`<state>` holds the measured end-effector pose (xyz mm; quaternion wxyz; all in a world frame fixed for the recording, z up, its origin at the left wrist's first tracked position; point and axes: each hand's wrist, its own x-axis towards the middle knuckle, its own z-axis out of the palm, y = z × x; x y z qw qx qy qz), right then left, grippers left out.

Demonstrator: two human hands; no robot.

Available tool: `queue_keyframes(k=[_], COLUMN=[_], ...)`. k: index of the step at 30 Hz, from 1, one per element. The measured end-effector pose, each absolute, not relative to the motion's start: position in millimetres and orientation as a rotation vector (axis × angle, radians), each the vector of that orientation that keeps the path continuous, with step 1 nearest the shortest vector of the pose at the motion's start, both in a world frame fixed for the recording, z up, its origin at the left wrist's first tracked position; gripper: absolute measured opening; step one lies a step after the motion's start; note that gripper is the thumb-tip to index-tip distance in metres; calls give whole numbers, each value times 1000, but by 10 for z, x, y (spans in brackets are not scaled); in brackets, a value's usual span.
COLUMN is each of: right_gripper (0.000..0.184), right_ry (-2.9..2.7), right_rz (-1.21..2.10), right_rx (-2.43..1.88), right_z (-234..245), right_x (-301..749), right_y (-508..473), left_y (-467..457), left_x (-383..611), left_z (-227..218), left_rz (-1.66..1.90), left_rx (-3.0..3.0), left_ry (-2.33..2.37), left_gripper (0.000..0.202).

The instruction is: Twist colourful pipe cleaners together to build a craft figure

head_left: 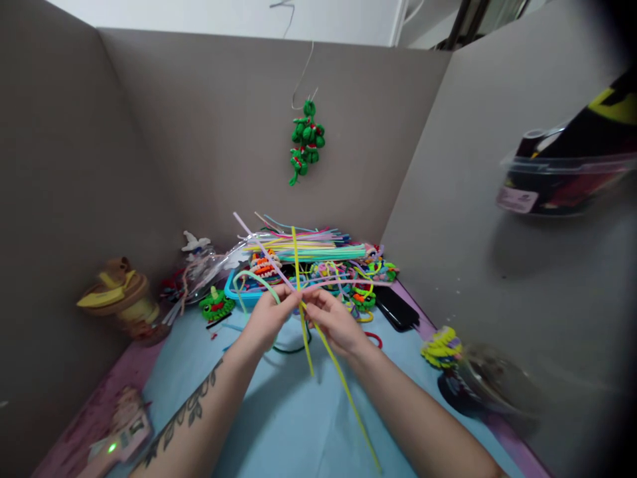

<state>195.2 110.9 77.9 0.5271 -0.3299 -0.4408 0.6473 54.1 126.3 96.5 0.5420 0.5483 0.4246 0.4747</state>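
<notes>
Both my hands meet above the middle of the table, fingers pinched around a crossing of fuzzy pipe cleaners. My left hand (273, 317) grips the crossing from the left, where a lilac pipe cleaner (263, 251) runs up and away and a pale green pipe cleaner (256, 277) loops over the hand. My right hand (334, 320) closes on it from the other side. A yellow pipe cleaner (297, 262) stands up through the crossing, and a longer yellow one (351, 392) trails down towards me. A pink pipe cleaner (348, 287) points right. The exact twist is hidden by my fingertips.
Behind my hands lie a bundle of pipe cleaners (323, 251) and a blue tray (229, 287) of colourful pieces. A black phone (398, 309) lies right, a green figure (217, 305) left. Green figures (307, 141) hang on the grey wall. A clear bowl (497, 378) stands right.
</notes>
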Motion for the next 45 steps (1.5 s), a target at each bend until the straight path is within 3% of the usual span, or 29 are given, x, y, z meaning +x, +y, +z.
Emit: queue_keyframes(k=[19,36,45], right_gripper=[21,23,10], right_ry=[-1182,-1172,-1334], right_rz=[1291,1348,1490], right_rx=[-946,-928,-1024], right_z=[729,752,715], right_x=[1906,1900,1886], right_y=[1112,1103,1059], left_y=[1240,1262,1315], left_x=[577,577,430], left_z=[1000,941,1010], left_rz=[1041,1077,1227], left_rx=[1190,1197,1173], left_ry=[960,984,1002], left_gripper=[33,35,35])
